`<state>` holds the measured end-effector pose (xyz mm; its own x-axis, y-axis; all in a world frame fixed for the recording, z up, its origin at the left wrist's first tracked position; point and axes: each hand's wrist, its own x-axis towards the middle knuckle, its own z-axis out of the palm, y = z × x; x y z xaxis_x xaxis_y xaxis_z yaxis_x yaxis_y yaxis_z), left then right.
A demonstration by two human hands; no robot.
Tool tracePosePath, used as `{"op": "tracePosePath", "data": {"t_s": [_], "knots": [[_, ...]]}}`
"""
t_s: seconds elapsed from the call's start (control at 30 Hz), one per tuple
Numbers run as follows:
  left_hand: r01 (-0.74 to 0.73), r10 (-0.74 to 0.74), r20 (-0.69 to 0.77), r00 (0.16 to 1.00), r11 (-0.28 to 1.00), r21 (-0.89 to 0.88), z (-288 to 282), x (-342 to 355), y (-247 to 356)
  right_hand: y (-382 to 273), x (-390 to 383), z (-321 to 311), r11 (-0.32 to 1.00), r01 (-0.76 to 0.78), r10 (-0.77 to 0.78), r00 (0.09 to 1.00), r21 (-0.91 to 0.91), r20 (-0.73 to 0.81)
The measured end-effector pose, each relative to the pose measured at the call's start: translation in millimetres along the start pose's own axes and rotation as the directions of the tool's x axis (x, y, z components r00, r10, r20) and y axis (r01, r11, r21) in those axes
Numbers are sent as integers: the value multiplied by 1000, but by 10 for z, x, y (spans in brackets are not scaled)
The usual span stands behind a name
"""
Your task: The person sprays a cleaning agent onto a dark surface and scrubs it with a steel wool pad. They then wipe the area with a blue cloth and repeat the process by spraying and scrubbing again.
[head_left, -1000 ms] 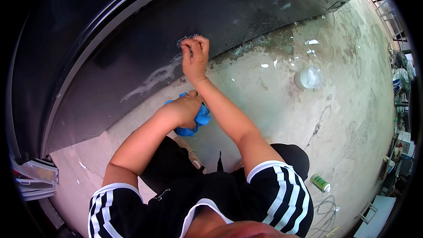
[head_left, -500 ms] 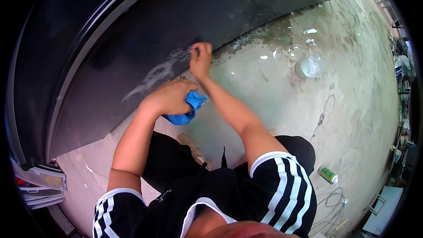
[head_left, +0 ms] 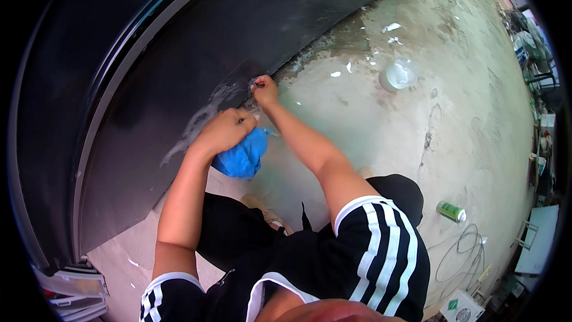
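Observation:
A large dark panel [head_left: 161, 83], part of a black cabinet-like body, stands in front of me with a whitish wet smear [head_left: 205, 113] near its lower edge. My right hand [head_left: 266, 92] is closed at that edge, its fingertips pinching a small grey, frizzy wad that looks like steel wool [head_left: 252, 85], partly hidden by the fingers. Nearer to me, my left hand [head_left: 225, 131] grips a crumpled blue cloth [head_left: 243, 156], which hangs below the fingers beside the panel.
On the floor stands a translucent tub [head_left: 398, 76], with white scraps [head_left: 391, 27] beyond it. A green spray can [head_left: 451, 211] lies at right, near a coiled wire [head_left: 465, 256] and a white box [head_left: 462, 309]. White-framed trays [head_left: 74, 289] sit at lower left. Assorted clutter lines the right side.
My right hand has come down and slightly left along the panel's edge. The blue cloth hangs lower and fuller from my left hand. The whole view has shifted a little.

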<state>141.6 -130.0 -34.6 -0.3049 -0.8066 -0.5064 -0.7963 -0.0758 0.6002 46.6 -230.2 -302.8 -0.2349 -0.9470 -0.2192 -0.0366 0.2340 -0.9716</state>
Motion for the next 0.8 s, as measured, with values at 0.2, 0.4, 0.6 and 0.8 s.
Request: {"op": "tracePosePath", "data": {"t_s": [0.2, 0.4, 0.6, 0.8], "knots": [[-14, -65, -209, 976, 935, -355, 191, 690, -184, -1176, 310, -977, 872, -359, 230, 900, 332, 369], [-83, -101, -266, 959, 795, -601, 352, 1100, 222, -1992, 16, -1643, 939, -321, 196, 791, 121, 579], [-309, -49, -432, 901, 627, -715, 536, 1178, 454, -2165, -335, -1991, 938, -300, 183, 855, 176, 486], [-354, -205, -468, 859, 422, -835, 504, 1038, 564, -2043, -423, -2232, 965, -264, 177, 662, 6, 728]]}}
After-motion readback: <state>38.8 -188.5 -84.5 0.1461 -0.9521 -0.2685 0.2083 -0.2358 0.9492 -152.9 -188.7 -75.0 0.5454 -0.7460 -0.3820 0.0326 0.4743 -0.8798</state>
